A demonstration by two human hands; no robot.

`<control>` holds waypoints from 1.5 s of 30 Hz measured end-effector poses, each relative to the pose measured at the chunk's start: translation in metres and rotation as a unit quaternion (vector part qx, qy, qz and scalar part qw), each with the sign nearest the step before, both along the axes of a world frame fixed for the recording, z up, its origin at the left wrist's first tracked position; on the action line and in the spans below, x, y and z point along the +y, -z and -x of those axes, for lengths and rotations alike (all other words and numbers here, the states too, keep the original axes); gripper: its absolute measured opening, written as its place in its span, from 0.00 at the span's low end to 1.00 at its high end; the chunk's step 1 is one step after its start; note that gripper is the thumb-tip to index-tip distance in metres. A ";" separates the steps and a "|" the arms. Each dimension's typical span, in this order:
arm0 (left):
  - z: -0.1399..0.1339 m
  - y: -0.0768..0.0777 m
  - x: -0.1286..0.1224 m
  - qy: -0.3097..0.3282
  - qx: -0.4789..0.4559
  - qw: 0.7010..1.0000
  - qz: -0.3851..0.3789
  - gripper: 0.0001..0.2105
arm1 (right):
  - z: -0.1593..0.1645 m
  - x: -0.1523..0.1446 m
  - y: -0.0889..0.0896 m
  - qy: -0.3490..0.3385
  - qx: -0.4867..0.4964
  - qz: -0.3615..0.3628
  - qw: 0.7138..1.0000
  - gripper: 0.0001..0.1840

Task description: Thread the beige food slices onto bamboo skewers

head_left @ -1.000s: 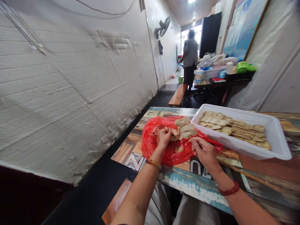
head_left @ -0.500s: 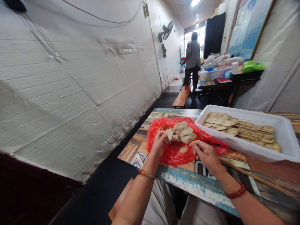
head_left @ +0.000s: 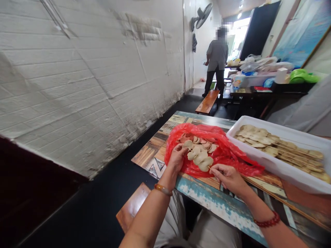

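Note:
My right hand point(head_left: 227, 176) grips a thin bamboo skewer point(head_left: 204, 161) loaded with several pale round slices, its tip pointing up and left. My left hand point(head_left: 177, 156) pinches the top slice point(head_left: 188, 144) at the skewer's tip. Both hands hover over an open red plastic bag point(head_left: 227, 155) that holds more loose slices point(head_left: 204, 142) and lies on the patterned table point(head_left: 152, 151).
A white tray point(head_left: 287, 168) of finished skewers stands to the right. Bare skewers point(head_left: 281, 201) lie on the table near my right arm. A white brick wall runs along the left. A person point(head_left: 216, 62) stands at the far end beside a cluttered table point(head_left: 258, 82) and a bench point(head_left: 207, 102).
My left hand picked a slice from the bag and brought it onto the skewer's tip. The skewer dropped lower over the bag. The view swung right and closer.

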State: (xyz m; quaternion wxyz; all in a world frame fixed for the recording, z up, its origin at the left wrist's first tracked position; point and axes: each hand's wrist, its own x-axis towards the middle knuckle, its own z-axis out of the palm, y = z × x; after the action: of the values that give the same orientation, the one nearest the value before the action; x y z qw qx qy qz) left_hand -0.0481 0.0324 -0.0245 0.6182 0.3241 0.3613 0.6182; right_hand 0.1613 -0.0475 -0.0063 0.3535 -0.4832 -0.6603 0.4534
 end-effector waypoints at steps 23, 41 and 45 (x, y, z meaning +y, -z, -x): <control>0.006 0.007 -0.004 -0.060 -0.047 0.997 0.025 0.19 | -0.005 0.002 0.012 -0.015 -0.127 -0.051 0.990 0.18; 0.004 -0.003 -0.010 -0.065 0.037 0.997 -0.021 0.14 | -0.005 0.002 0.011 -0.018 -0.147 -0.080 0.986 0.18; 0.004 -0.001 -0.009 -0.066 0.073 0.994 -0.037 0.13 | -0.005 0.002 0.010 -0.015 -0.157 -0.085 0.984 0.18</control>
State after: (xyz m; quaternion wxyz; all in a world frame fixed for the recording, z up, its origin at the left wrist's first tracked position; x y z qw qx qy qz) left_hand -0.0520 0.0230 -0.0231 0.5356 0.3662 0.4027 0.6457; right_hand 0.1663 -0.0452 -0.0166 0.2783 -0.5069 -0.7508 0.3194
